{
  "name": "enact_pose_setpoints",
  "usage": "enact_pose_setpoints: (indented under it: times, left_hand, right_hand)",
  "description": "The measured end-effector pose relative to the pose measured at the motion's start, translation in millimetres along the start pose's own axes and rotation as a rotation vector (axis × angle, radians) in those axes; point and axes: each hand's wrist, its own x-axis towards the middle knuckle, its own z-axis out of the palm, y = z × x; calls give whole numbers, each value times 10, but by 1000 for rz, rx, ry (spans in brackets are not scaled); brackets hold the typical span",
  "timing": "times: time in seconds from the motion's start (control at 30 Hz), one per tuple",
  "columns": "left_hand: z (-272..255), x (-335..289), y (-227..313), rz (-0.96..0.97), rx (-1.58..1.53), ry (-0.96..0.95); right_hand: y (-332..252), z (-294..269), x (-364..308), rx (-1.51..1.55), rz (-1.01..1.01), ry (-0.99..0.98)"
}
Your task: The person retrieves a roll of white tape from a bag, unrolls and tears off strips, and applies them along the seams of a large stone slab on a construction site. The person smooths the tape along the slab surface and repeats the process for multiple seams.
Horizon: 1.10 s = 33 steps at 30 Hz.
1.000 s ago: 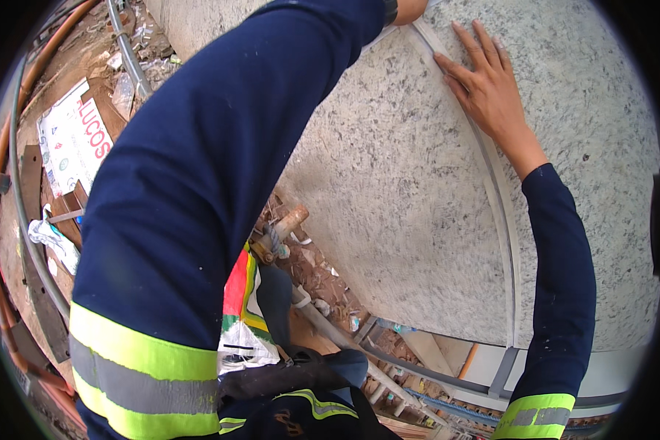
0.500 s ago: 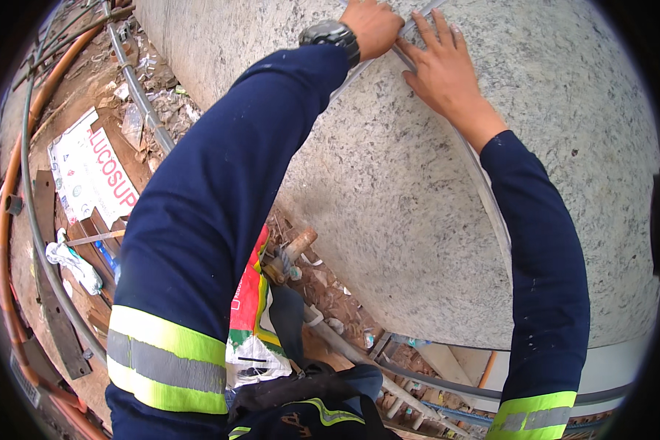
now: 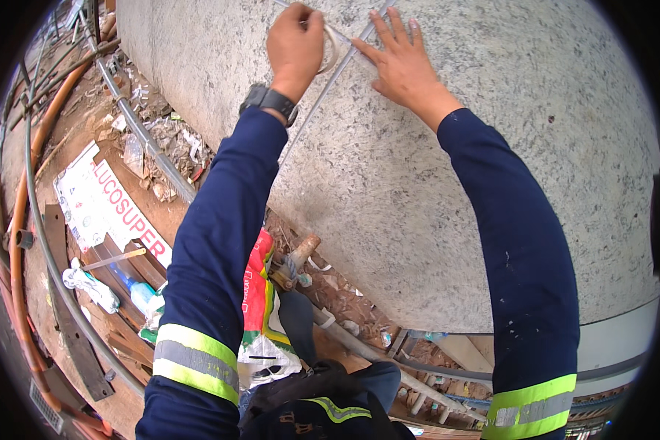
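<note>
A large pale grey speckled panel (image 3: 389, 220) spans the upper right, crossed by a thin light joint line (image 3: 312, 110). My left hand (image 3: 295, 48), a dark watch (image 3: 268, 103) on its wrist, is closed at the panel's top. It grips a pale ring that looks like a roll of tape (image 3: 331, 53), partly hidden behind the fingers. A thin strip stretches from there toward the joint line. Beside that crossing, my right hand (image 3: 407, 70) lies flat on the panel with its fingers spread and nothing in it.
Below the panel's lower edge are a red, white and green bag (image 3: 260, 293), a rusty pipe end (image 3: 304, 249) and scaffold tubes (image 3: 352, 352). At left lie a white printed sheet (image 3: 106, 205), a plastic bottle (image 3: 141, 295), a metal rail (image 3: 150, 139), orange hose (image 3: 33, 191) and rubble.
My left hand has moved left and down, away from the right, bringing the ring into sight. My right hand has shifted left and down. A pale strip under the right forearm no longer shows.
</note>
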Motion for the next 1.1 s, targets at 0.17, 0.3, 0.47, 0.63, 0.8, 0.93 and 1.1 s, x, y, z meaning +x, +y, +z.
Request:
enact_pose_setpoints:
  times: [0.17, 0.3, 0.47, 0.63, 0.8, 0.93, 1.1]
  left_hand:
    - [-161, -358, 256, -339, -411, -85]
    - [40, -1152, 681, -569, -676, -216]
    - [-73, -2187, 1391, -528, -478, -536]
    - [-78, -3221, 1975, -694, -533, -894]
    - [398, -3720, 2287, -368, -499, -966]
    - [1135, -3667, 2457, -3, -320, -810]
    - [1565, -3669, 2584, -285, -360, -946]
  right_hand:
    - [-347, -248, -174, 351, 360, 143]
    - [-906, -599, -1104, 1027, 757, -25]
    - [-1552, -1209, -2243, 1867, 1185, 292]
    - [-1918, -1693, -3348, 1611, 1399, 312]
    - [-2096, -2174, -4538, 1415, 1817, 359]
    - [-2598, -2284, -5538, 1016, 1823, 154]
    - [-3738, -2175, -6501, 1071, 2158, 252]
